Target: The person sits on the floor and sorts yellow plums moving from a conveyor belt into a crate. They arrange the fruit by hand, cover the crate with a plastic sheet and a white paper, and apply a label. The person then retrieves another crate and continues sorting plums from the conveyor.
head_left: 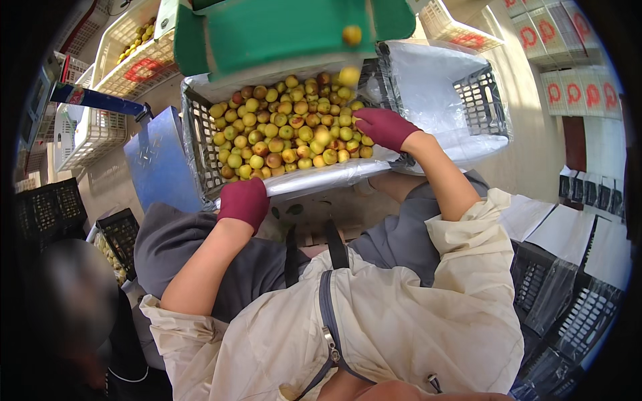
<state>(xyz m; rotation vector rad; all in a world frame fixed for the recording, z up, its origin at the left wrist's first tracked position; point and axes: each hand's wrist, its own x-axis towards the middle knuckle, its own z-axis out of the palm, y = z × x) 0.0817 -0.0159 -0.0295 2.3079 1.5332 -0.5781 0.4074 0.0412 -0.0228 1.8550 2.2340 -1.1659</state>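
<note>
Before me is a black plastic crate (204,145) lined with clear film and filled with small yellow-green and reddish round fruits (286,131). In a maroon glove, my left hand (244,201) is closed on the crate's near rim and its film, at the near left corner. My right hand (385,128), gloved alike, lies at the right side of the fruits, fingertips against them; whether it grips one is hidden. Above the crate's far side slopes a green chute (286,35), with a fruit (352,35) on it and another (349,76) blurred just below its lip.
A film-lined black crate (431,95) adjoins on the right. At the left stand a blue platform (161,159) and cream crates (135,70), one holding fruits. Another person (80,301) is at the lower left. Stacked black crates (546,290) stand at the lower right.
</note>
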